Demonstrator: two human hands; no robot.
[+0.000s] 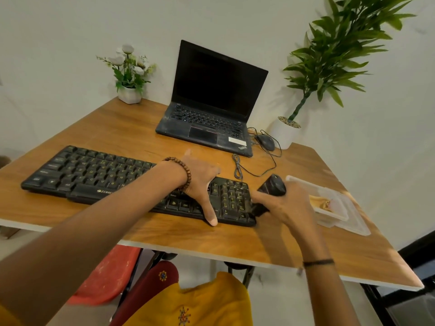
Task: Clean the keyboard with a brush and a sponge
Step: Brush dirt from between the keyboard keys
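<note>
**Wooden table, black keyboard, two busy hands**

Brown wood makes up the big table (113,137). A black laptop (211,102) sits open at the back. The long black keyboard (94,177) lies near the front edge. The left hand (202,182) is open and flat, pressing down on the keyboard's right part. The right hand (289,205) is closed around a black brush (270,189) at the keyboard's right end. A clear plastic box (334,205) sits just beside it.
</note>
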